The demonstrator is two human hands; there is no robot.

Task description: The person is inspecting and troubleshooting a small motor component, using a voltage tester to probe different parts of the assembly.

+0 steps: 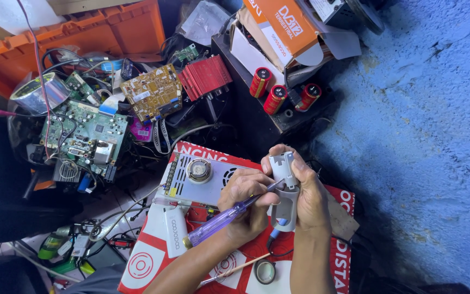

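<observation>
L hand (246, 204) grips purple screwdriver (221, 220), tip angled up-right into upright grey casing (285, 190) clenched by R hand (308, 193).

The screwdriver (221, 220) has a clear purple plastic handle, glossy. The grey casing (285, 190) looks like matt plastic. The power supply (197, 179) is perforated bare metal; the wall (425, 136) is rough blue plaster.

Soft, even light filled the scene, brightest on the blue wall (425, 125), while deep shadow swallowed the lower left corner and the gaps between clutter, a roll of shiny tape (39, 92) caught glare, and the edges bowed from wide-angle distortion.
</observation>
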